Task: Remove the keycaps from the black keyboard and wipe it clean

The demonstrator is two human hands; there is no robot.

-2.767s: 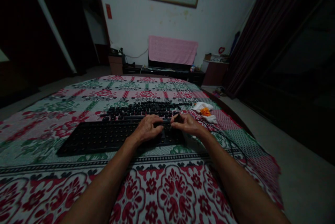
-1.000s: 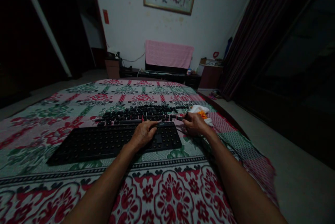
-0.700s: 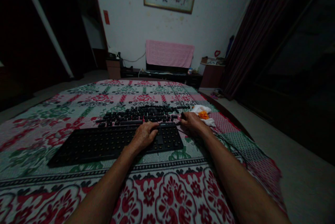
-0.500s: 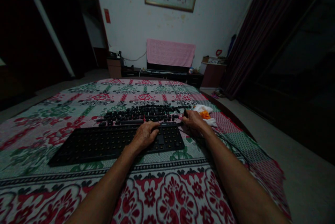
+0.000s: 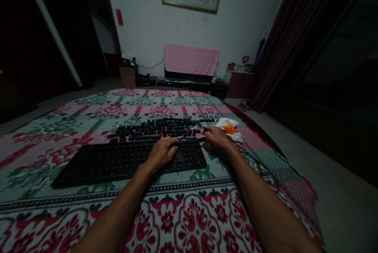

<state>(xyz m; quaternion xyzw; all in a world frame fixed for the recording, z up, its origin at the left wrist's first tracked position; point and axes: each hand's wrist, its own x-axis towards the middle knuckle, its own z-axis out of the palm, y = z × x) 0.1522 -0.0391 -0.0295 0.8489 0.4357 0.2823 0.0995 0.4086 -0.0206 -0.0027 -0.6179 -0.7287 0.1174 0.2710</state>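
Observation:
A black keyboard [image 5: 106, 162] with its keycaps off lies on the patterned cloth, rows of small bare key posts showing. My left hand [image 5: 162, 152] lies across its right-hand part, fingers closed over the far edge and thumb on the top face. Just beyond the keyboard's right end, my right hand [image 5: 217, 139] is closed around a slim black tool [image 5: 202, 139]; its dark tip points at the keyboard's corner. Most of that tool is hidden by the fingers, so its kind is unclear. Many loose black keycaps [image 5: 153, 127] are spread behind the keyboard.
A white cloth with an orange patch [image 5: 229, 128] lies behind my right hand. A black cable [image 5: 262, 166] runs along the right side. The patterned cloth [image 5: 165, 109] covers the table. Against the far wall, a pink towel [image 5: 191, 59] hangs over a dark screen.
My right hand has tilted slightly, and the black tool's upper end has dipped toward the left. The left hand stays on the keyboard. The whole view has shifted a little.

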